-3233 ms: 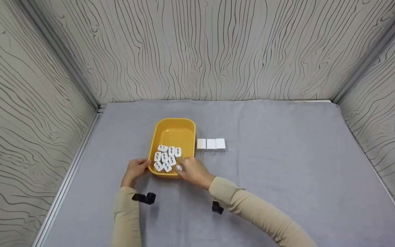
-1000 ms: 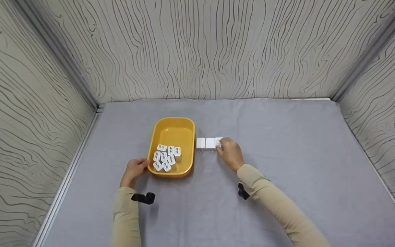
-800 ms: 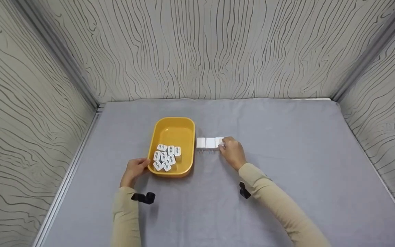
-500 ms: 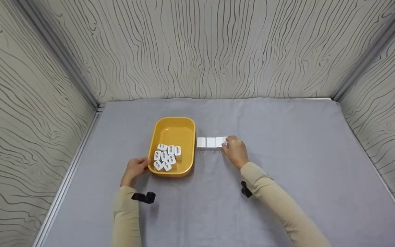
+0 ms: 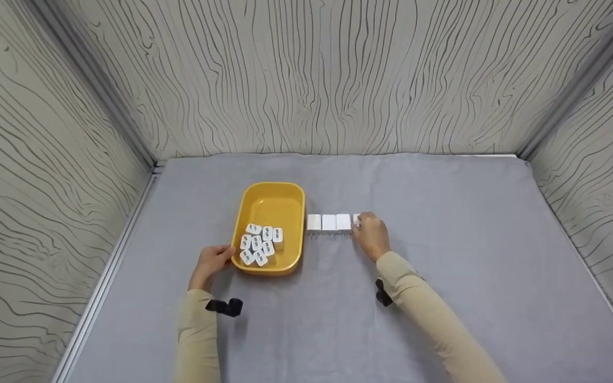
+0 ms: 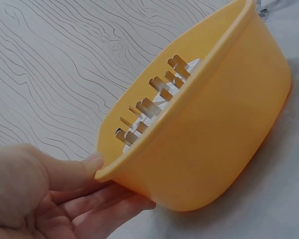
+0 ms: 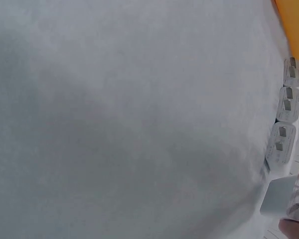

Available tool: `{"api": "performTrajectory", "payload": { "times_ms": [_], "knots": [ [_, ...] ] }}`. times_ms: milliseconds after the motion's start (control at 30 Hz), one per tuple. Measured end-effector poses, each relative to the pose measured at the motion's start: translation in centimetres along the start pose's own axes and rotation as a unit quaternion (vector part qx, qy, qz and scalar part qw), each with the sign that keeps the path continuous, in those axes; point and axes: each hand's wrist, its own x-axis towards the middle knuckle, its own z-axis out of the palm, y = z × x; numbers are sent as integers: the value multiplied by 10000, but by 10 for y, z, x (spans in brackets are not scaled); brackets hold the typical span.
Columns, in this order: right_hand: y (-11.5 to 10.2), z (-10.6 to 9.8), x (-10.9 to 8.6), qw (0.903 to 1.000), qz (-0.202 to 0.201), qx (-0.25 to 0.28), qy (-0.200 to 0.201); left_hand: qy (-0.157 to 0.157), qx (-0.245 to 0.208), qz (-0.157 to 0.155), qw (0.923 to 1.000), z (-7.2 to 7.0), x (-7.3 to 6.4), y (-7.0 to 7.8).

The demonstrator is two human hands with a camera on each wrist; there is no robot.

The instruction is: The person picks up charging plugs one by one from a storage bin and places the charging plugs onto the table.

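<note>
My left hand (image 5: 213, 261) pinches the near left corner of a yellow plastic bin (image 5: 272, 205), thumb on the rim and fingers underneath in the left wrist view. Inside lie several white plug chargers (image 5: 256, 243), their metal prongs (image 6: 148, 106) pointing up. With my right hand (image 5: 372, 236) I pinch another white plug charger (image 7: 280, 196), tilted in the right wrist view and partly covered by the fingers. It sits at the right end of a row of three white chargers (image 5: 329, 222), whose prongs face toward me.
A grey cloth (image 5: 455, 255) covers the table. Wood-grain patterned panels (image 5: 306, 80) rise behind it and on both sides. The row of chargers starts right beside the bin's right wall. A black wrist camera (image 5: 225, 307) hangs from each forearm.
My right hand has taken a charger out of the bin and carried it right, past the row's third charger to its far end. My left hand has stayed on the bin.
</note>
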Motion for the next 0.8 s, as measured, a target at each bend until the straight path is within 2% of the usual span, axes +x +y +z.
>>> {"api": "performTrajectory", "payload": {
  "times_ms": [133, 400, 800],
  "knots": [
    [2, 2, 0, 10000, 38, 23, -41, 18, 181, 42, 9998, -1, -1, 0],
    [4, 6, 2, 9999, 52, 48, -81, -35, -385, -67, 9992, 0, 0, -1],
    [4, 4, 1, 9985, 281, 232, -407, -16, -102, -171, 9998, -1, 0, 0]
  ]
}}
